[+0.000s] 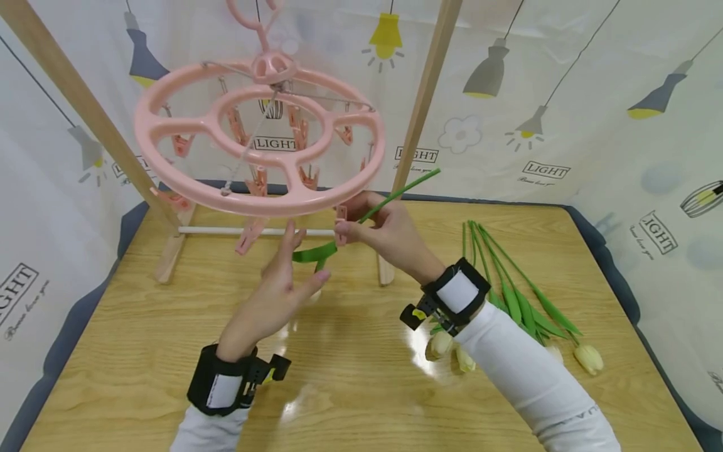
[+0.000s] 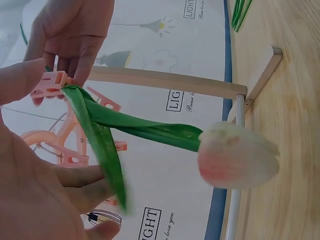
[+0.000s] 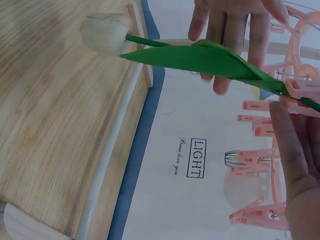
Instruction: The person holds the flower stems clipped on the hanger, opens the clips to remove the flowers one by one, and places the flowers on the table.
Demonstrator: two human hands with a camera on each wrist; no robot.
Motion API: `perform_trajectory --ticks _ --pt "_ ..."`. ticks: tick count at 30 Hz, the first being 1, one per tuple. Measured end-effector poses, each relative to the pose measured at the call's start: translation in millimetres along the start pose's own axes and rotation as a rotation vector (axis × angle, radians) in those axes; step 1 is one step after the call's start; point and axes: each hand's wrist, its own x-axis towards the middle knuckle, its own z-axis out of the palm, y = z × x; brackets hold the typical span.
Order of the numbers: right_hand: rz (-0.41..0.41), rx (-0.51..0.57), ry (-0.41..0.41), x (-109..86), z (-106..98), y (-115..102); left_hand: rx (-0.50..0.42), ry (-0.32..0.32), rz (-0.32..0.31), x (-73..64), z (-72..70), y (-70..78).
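Observation:
My right hand [image 1: 393,233] pinches a pink clothespin [image 1: 341,225] at the near right rim of a round pink hanger [image 1: 290,202]. The green stem of an artificial tulip [image 2: 237,156] passes through the clothespin's jaws, and its tail end sticks out past my right fingers. The pale flower head hangs downward, mostly hidden in the head view. My left hand [image 1: 268,298] is spread beside the tulip's green leaf [image 3: 200,61], thumb and fingers apart on either side. In the left wrist view the leaf overlaps the left fingertips.
Several more tulips [image 1: 511,301] lie on the wooden table at the right, partly behind my right forearm. A wooden stand with upright posts [image 1: 425,94] and a white crossbar [image 1: 226,230] surrounds the hanger. Other pink clothespins [image 1: 250,235] dangle around it.

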Motion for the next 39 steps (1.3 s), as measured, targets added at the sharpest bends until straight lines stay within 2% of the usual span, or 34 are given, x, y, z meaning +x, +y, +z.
perform_trajectory --ticks 2,4,10,14,19,22,27,29,33,39 --pt "0.001 -0.021 -0.002 -0.1 3.1 -0.6 0.012 -0.001 -0.004 0.4 1.1 1.9" --pt "0.005 -0.064 -0.011 0.2 6.1 -1.2 -0.014 0.006 0.010 1.4 2.4 3.9" --pt "0.001 -0.186 -0.017 1.2 15.1 -0.9 -0.202 0.036 0.096 6.2 8.0 9.7" --pt "0.001 -0.196 -0.028 1.2 21.1 1.7 -0.305 0.087 0.141 7.1 12.0 11.6" --pt "0.004 -0.246 -0.017 2.2 27.5 4.9 -0.392 0.192 0.260 9.6 14.6 11.9" --pt "-0.010 -0.292 0.001 2.8 30.1 7.1 -0.347 0.246 0.305 10.6 14.4 10.9" --pt "-0.033 -0.345 0.031 2.5 30.7 8.6 -0.226 0.302 0.315 10.6 13.4 9.9" --pt "-0.038 -0.350 0.034 2.0 30.5 8.9 -0.207 0.320 0.323 10.7 13.1 9.0" --pt "-0.032 -0.302 0.049 0.6 29.4 10.0 -0.173 0.344 0.348 11.0 12.1 7.8" --pt "-0.050 -0.211 0.061 -4.1 22.0 11.3 -0.147 0.344 0.339 11.8 10.8 6.0"
